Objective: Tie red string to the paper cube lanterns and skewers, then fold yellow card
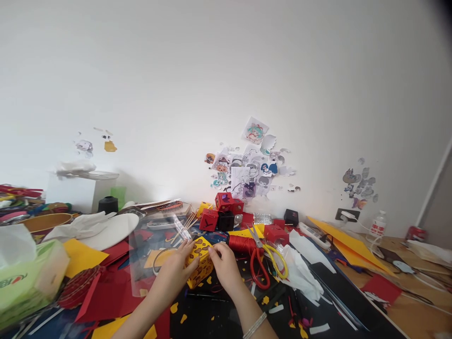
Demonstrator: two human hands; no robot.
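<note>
At far left, you have one soft green tissue pack (33, 282), a white tissue rising from its top, and behind it one white box (67, 193). Next come one broad, smooth white disc (122, 228), one dark red, ridged round piece (79, 286) and several flat red paper sheets (109, 292), partly under a clear plastic sheet (137, 268).

At the middle, your one yellow block (200, 267), straight-edged and patched with brown, sits between your two hands. Your left hand (178, 261) wraps its left side, fingers along the far edge and thumb against the front face. Your right hand (224, 266) has thumb and forefinger nearly together, pinching the block's upper right edge; the other fingers curl in. One beaded bracelet (254, 325) circles your right wrist.

Behind, three red cubes (208, 220) cluster with one black cube (225, 221). Further right lie one spool of glossy red thread (243, 244), scissors (259, 273) showing one red loop and one yellow, crumpled white tissue (300, 273), and one clear plastic bottle (378, 223).
</note>
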